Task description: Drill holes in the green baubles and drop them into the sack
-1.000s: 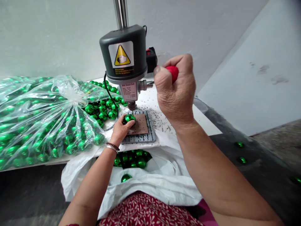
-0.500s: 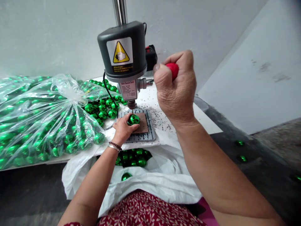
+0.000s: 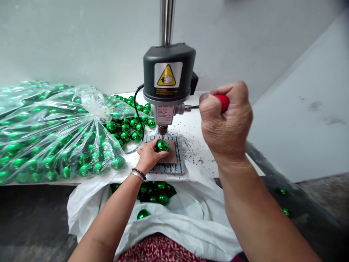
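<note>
A shiny green ball [image 3: 163, 146] sits on a brown board [image 3: 171, 154] on the base of a mini bench drill [image 3: 168, 78]. My left hand [image 3: 149, 155] grips it from the left between thumb and fingers. Right above the ball is the drill's thin bit [image 3: 163, 137]; whether it touches the ball I cannot tell. My right hand [image 3: 227, 120] is closed in a fist round the red-knobbed feed lever [image 3: 223, 103] on the drill's right side. Most of the knob is hidden in the fist.
A tied clear bag [image 3: 94, 105] of green balls lies on the white table [image 3: 200, 127] to the left, with loose balls [image 3: 125, 128] beside it. Dark shavings surround the drill base. Below, a white sack [image 3: 188, 211] holds more balls. Two balls [image 3: 282, 191] lie on the floor.
The view has shifted, so the drill and both hands appear further right and lower. Both hands keep their hold on the ball and the lever.
</note>
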Available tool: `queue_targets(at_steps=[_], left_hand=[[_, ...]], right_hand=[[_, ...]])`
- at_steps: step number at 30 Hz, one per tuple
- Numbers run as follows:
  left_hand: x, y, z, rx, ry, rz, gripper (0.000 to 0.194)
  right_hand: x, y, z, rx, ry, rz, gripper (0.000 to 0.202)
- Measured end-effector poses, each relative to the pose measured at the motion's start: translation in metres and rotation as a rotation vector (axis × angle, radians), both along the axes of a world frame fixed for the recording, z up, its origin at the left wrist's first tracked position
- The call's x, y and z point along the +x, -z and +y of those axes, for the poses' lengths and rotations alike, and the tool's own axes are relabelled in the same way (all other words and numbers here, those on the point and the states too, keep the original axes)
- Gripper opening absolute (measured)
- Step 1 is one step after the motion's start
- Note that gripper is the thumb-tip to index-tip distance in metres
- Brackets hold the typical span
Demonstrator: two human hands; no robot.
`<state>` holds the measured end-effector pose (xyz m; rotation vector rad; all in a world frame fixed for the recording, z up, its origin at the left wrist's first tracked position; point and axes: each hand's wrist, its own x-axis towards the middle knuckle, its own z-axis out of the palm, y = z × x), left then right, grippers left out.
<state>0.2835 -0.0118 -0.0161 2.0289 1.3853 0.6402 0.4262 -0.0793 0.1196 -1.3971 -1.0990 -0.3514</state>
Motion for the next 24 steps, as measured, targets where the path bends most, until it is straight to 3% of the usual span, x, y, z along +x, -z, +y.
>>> queue_targets(at_steps=[8,24], left_hand=[[0.001,0.001,-0.002,0.000,-0.014,0.074,0.050],[-0.002,0.018,0.002,0.037,0.022,0.057,0.052]], right_hand=[[-0.001,-0.007,-0.006,-0.100,0.099,-0.070,0.011],[-0.002,0.032,-0.006,0.119,0.181,-0.214,0.008]])
